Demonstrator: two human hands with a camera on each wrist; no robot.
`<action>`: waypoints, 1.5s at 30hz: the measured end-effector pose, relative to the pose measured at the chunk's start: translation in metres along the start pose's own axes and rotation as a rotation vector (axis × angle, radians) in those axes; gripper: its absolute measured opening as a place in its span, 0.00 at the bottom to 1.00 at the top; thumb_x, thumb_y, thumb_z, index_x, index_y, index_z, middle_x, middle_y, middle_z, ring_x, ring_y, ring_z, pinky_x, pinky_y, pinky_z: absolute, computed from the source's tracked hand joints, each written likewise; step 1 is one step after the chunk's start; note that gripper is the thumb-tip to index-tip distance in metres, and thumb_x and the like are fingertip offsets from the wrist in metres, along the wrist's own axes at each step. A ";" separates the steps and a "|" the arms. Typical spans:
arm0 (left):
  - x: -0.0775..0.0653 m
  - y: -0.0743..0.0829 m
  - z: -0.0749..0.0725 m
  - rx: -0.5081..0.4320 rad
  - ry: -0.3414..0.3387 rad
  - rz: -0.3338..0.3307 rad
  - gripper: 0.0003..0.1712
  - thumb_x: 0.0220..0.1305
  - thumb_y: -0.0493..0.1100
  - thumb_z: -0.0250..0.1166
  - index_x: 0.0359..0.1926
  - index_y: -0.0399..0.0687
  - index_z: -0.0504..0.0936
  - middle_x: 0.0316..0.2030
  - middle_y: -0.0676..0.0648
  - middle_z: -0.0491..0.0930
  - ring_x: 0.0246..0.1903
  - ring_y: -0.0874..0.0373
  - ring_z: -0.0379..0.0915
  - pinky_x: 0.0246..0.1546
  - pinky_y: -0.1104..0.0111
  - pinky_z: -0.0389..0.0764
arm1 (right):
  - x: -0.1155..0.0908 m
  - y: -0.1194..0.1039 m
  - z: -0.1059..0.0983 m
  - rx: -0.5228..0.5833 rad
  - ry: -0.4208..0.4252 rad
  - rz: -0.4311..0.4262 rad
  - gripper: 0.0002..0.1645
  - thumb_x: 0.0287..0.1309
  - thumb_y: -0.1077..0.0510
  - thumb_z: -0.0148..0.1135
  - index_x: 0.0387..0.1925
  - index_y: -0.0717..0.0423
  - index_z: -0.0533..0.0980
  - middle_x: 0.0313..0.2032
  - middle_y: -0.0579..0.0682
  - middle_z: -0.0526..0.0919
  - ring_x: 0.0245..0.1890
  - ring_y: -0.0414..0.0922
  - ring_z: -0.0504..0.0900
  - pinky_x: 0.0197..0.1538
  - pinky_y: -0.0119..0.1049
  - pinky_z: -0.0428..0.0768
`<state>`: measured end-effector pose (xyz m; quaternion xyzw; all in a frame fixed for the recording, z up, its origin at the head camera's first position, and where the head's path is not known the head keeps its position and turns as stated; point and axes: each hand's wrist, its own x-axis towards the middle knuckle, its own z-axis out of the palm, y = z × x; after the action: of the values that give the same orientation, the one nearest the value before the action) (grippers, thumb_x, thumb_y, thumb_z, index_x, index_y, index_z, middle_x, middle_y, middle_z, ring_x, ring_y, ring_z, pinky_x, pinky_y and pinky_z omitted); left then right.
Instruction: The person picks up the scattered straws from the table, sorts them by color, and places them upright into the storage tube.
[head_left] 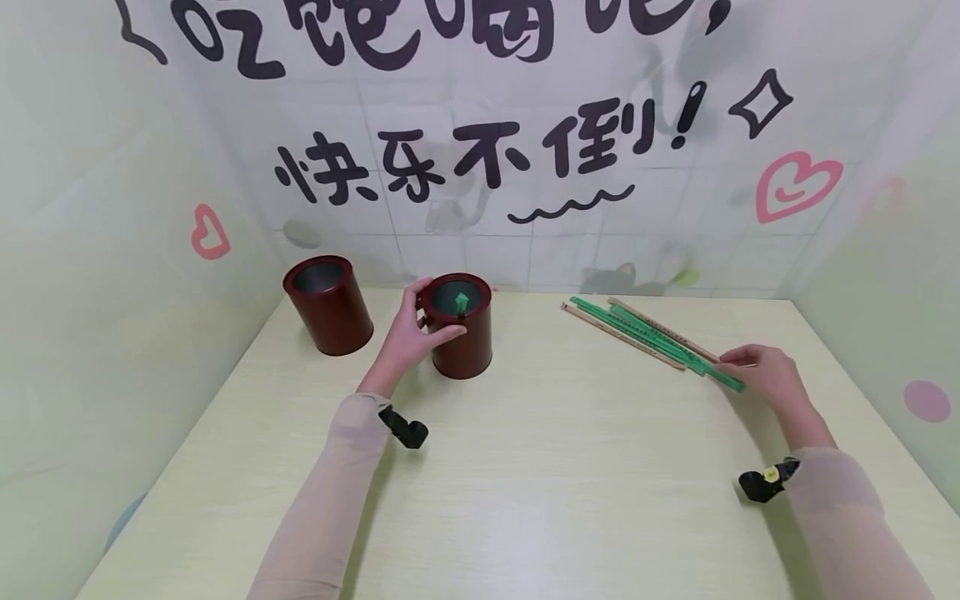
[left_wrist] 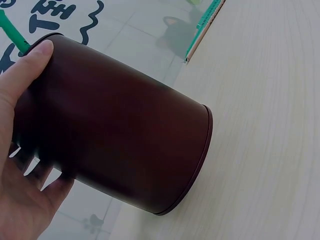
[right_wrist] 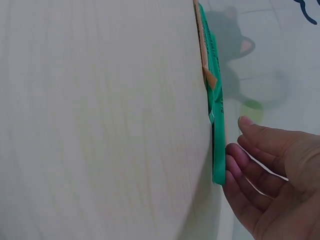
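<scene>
My left hand (head_left: 411, 333) grips a dark red cylindrical container (head_left: 462, 350) near its rim, thumb on the near side and fingers round the far side. The container stands upright; a green strip (head_left: 461, 302) pokes up out of it. On the right lies a loose bundle of long, thin green and tan printed strips (head_left: 645, 332). At its near end my right hand (head_left: 761, 375) touches a green strip (right_wrist: 218, 150); the fingers are loosely bent, and in the right wrist view the thumb stands apart from it.
A second dark red container (head_left: 333, 312) stands upright left of the held one. Behind the table (head_left: 540, 467) hangs a white wall sheet (head_left: 480, 225) with black lettering; pale walls close off the left and right sides.
</scene>
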<state>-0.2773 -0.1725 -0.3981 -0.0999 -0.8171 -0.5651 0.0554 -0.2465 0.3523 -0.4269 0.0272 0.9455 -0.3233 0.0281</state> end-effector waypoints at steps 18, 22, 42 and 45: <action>0.000 0.004 0.001 -0.001 0.006 -0.003 0.55 0.57 0.44 0.75 0.76 0.49 0.48 0.75 0.44 0.55 0.74 0.49 0.54 0.75 0.48 0.59 | -0.007 0.003 -0.007 0.022 -0.112 -0.020 0.20 0.66 0.58 0.61 0.47 0.75 0.76 0.33 0.50 0.85 0.28 0.34 0.77 0.31 0.28 0.78; 0.000 0.003 0.001 0.001 0.007 -0.009 0.55 0.58 0.44 0.75 0.76 0.49 0.48 0.75 0.45 0.54 0.74 0.49 0.53 0.75 0.47 0.59 | -0.009 -0.002 -0.008 0.114 -0.104 -0.029 0.23 0.68 0.57 0.59 0.50 0.77 0.73 0.33 0.43 0.83 0.29 0.28 0.77 0.35 0.26 0.81; -0.001 0.002 0.001 0.002 0.007 -0.010 0.54 0.59 0.44 0.74 0.76 0.49 0.48 0.75 0.44 0.55 0.74 0.48 0.53 0.74 0.46 0.60 | -0.013 -0.096 0.008 0.887 -0.102 -0.306 0.03 0.65 0.64 0.62 0.40 0.54 0.79 0.33 0.41 0.87 0.35 0.34 0.86 0.43 0.23 0.84; -0.001 0.002 0.001 0.003 0.007 -0.011 0.54 0.59 0.45 0.74 0.76 0.49 0.48 0.76 0.44 0.54 0.75 0.48 0.53 0.74 0.46 0.60 | -0.011 -0.119 0.009 0.873 -0.090 -0.354 0.03 0.65 0.64 0.63 0.39 0.55 0.80 0.33 0.41 0.87 0.34 0.35 0.86 0.42 0.24 0.85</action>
<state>-0.2754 -0.1711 -0.3968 -0.0934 -0.8183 -0.5644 0.0552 -0.2439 0.2522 -0.3610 -0.1391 0.7092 -0.6911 -0.0008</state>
